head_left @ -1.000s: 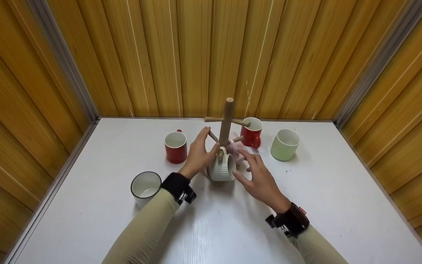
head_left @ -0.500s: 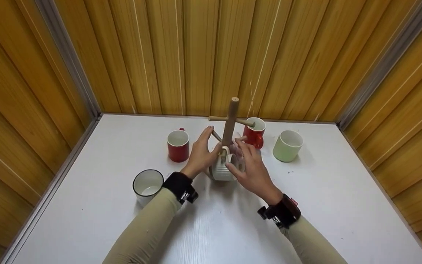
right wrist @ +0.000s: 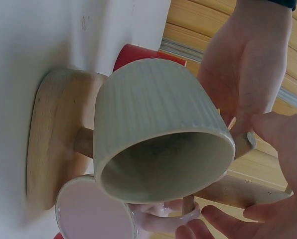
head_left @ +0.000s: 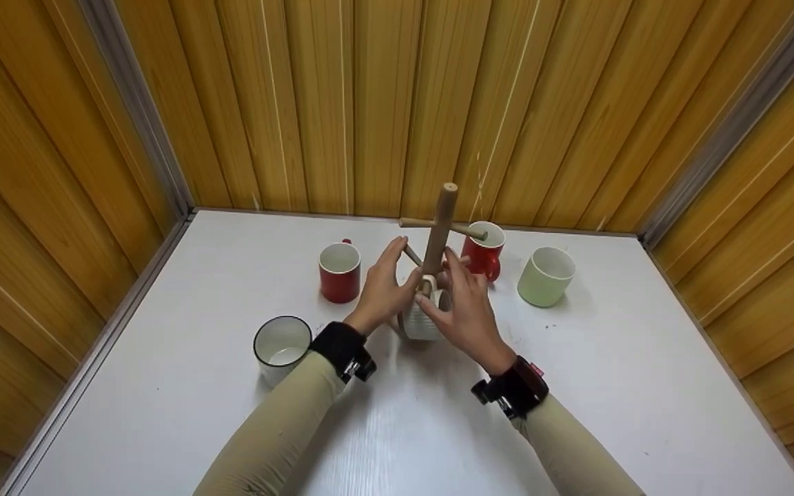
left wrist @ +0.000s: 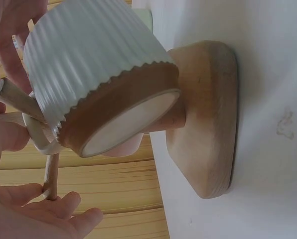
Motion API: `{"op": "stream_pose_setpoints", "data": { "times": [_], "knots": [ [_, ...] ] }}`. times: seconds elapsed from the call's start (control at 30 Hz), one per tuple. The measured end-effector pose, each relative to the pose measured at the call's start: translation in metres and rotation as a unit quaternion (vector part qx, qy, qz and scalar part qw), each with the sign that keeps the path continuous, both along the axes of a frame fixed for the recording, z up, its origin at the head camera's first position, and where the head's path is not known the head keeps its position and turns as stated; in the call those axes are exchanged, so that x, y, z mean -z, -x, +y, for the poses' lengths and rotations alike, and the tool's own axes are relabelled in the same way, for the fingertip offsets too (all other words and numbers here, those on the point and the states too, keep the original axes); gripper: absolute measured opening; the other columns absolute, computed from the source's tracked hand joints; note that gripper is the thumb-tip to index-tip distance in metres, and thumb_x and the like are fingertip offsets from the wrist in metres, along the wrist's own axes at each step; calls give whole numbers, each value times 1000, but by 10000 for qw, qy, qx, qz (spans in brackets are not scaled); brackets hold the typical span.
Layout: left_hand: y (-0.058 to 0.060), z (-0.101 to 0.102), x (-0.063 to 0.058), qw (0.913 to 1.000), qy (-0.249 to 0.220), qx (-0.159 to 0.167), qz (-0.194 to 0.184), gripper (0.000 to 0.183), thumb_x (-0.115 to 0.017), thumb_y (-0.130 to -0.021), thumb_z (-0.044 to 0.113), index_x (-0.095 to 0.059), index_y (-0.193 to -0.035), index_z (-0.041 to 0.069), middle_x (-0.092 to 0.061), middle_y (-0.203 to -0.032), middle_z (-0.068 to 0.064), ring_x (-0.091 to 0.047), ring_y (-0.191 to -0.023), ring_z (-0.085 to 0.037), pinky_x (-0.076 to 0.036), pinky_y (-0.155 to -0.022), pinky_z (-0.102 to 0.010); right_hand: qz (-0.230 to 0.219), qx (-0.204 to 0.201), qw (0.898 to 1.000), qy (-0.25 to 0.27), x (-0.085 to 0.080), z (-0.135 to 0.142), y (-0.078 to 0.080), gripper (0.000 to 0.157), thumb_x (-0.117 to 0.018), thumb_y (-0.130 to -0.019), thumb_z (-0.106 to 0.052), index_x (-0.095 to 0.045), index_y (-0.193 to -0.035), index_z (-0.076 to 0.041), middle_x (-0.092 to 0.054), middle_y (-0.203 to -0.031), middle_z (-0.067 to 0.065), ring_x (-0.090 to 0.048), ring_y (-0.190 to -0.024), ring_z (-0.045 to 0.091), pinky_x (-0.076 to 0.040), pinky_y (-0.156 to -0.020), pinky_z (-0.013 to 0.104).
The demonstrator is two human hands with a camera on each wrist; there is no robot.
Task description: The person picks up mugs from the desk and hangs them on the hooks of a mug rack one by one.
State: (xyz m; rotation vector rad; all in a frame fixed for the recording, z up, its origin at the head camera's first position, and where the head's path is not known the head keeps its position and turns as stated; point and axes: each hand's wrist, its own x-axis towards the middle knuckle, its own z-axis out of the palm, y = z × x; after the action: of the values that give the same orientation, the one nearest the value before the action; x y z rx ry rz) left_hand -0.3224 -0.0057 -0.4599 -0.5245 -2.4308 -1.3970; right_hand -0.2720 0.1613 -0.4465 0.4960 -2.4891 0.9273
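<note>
A wooden mug tree (head_left: pixel 442 224) stands upright mid-table, its thick base (left wrist: pixel 206 124) flat on the tabletop. A pale ribbed mug (right wrist: pixel 158 104) hangs tilted by its handle (left wrist: pixel 36 134) from a front peg, its brown foot showing in the left wrist view. Behind it a pink mug (right wrist: pixel 93 209) hangs on another peg. My left hand (head_left: pixel 384 293) holds the mug tree, with its thumb by the ribbed mug's handle and its fingertips at a side peg. My right hand (head_left: pixel 471 318) reaches round the ribbed mug's mouth side, thumb at the front peg's end, fingers spread by the post.
One red mug (head_left: pixel 340 275) stands left of the mug tree, another red mug (head_left: pixel 481 258) behind it on the right. A green mug (head_left: pixel 546 279) is farther right. A white mug with a dark rim (head_left: pixel 280 351) stands by my left wrist. Wood-look panels (head_left: pixel 369 103) enclose the table.
My right hand has moved left and in, from the ribbed mug's mouth to the front peg and post. The left hand stays in place at the mug tree.
</note>
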Motion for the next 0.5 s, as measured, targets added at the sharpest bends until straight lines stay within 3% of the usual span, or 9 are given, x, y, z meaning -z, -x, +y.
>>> {"op": "stream_pose_setpoints", "data": {
  "times": [0.37,0.5],
  "knots": [
    [-2,1,2,9999,36,-35,127,63,-65,-99,18,-41,-153,-3,-41,-159,-19,-39,-147,-32,-31,-121,-43,-260,151,9995,122,1,-1,0,90,-82,-89,-34,-34,-159,-4,-65,-137,13,-47,-113,37,-46,-89,53],
    [-1,1,2,9997,-17,-7,241,62,-66,-99,17,-42,-152,-4,-43,-157,-20,-46,-142,-34,-36,-118,-43,-175,128,9998,52,2,1,1,91,-82,-89,-34,-34,-159,-4,-68,-132,14,-48,-108,37,-46,-87,51]
  ]
}}
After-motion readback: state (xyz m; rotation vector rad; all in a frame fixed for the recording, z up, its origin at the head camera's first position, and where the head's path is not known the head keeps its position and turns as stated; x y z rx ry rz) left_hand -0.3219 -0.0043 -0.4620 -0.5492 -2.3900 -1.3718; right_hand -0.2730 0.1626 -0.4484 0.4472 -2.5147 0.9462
